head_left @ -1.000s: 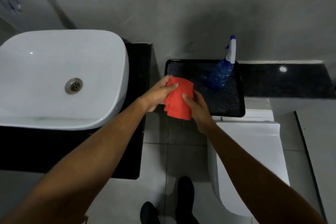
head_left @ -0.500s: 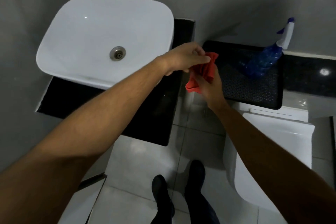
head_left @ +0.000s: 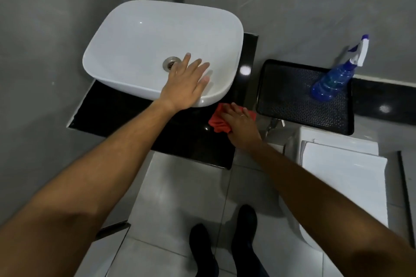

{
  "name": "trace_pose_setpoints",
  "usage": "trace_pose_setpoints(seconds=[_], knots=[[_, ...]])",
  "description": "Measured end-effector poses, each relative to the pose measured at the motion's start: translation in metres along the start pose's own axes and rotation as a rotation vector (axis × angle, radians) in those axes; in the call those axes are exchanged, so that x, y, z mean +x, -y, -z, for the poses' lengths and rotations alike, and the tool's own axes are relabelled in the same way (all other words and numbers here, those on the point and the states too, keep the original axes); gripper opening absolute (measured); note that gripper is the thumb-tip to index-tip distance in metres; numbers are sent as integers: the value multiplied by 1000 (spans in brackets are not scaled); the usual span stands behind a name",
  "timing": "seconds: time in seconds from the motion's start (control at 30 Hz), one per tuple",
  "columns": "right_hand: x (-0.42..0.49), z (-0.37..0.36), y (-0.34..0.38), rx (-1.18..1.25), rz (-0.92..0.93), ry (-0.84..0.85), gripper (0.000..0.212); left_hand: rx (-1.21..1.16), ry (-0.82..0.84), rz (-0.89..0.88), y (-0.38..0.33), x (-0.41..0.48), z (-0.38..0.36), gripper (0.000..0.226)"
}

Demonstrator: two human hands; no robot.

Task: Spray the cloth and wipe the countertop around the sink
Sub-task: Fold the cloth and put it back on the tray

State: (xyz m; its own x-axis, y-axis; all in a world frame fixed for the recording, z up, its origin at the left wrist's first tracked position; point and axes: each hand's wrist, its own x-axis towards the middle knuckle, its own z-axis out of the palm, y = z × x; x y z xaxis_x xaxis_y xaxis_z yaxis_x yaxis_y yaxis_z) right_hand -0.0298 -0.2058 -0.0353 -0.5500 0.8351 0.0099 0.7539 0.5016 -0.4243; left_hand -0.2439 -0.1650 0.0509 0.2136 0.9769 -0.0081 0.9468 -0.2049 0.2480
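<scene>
A red cloth lies on the black countertop at the front right corner of the white sink. My right hand presses flat on the cloth and covers most of it. My left hand rests open on the sink's front rim, fingers spread, holding nothing. A blue spray bottle stands on a black tray to the right, apart from both hands.
Grey walls close in behind and to the left of the sink. A white toilet cistern and lid sit below the tray at the right. My dark shoes stand on the grey tiled floor below.
My left hand let go of the cloth and moved onto the sink rim. My right hand carried the cloth down onto the countertop by the sink. The view shifted left.
</scene>
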Motion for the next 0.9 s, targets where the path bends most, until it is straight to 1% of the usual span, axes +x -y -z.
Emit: trace_pose_setpoints(seconds=[0.17,0.23,0.33,0.4,0.43,0.47,0.5,0.57,0.6,0.67,0.73,0.8,0.9], knots=[[-39,-16,27,-47,107,62,65,14,44,11,-3,0,0,53],[-61,-26,40,-55,143,63,61,25,53,5,-4,-1,2,54],[-88,-35,59,-53,221,123,59,18,79,9,-4,0,1,55],[-98,-31,65,42,283,115,54,10,91,12,-5,0,1,55],[-101,-25,66,134,290,94,49,5,100,16,-4,1,2,55],[-103,-18,66,240,260,87,46,2,112,20,-2,1,1,55],[-104,-8,64,342,195,87,44,3,126,19,-4,4,2,55],[-100,8,54,590,-8,77,38,-3,151,17,-6,8,2,57],[-96,17,47,764,-133,54,33,-17,152,12,-7,10,1,57],[-85,38,23,1086,-369,-47,28,-57,113,9,-18,20,-1,59],[-72,59,-9,1258,-540,-149,28,-84,84,-12,-31,31,-3,60],[-61,78,-45,1380,-688,-230,30,-91,75,-42,-49,45,-8,62],[-48,94,-96,1562,-877,-324,25,-19,69,-59,-77,68,-19,65]])
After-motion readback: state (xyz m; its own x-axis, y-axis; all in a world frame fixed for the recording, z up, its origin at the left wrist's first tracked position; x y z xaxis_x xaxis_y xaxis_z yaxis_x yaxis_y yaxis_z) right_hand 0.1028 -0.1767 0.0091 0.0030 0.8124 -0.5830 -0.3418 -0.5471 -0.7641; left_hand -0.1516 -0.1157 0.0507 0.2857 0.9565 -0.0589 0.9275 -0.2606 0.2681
